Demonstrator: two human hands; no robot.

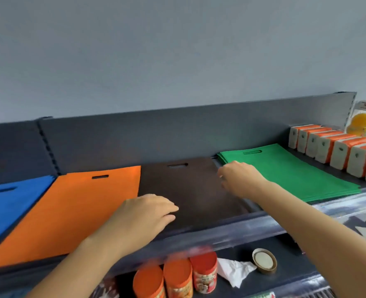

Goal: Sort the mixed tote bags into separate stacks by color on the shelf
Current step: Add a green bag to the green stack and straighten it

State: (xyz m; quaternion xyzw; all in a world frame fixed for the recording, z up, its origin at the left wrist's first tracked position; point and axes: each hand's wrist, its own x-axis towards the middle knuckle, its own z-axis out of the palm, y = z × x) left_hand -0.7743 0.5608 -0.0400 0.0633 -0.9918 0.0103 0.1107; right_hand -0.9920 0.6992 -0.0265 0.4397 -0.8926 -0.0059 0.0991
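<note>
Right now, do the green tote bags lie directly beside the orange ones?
No, the dark brown tote bags lie between the orange tote bags and the green tote bags.

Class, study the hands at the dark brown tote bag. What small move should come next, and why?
Probably nudge the dark brown tote bag slightly right. The left hand lies flat on its near left corner, the right hand is at its right edge; its left edge butts the orange tote bags, while a gap separates it from the green tote bags.
</note>
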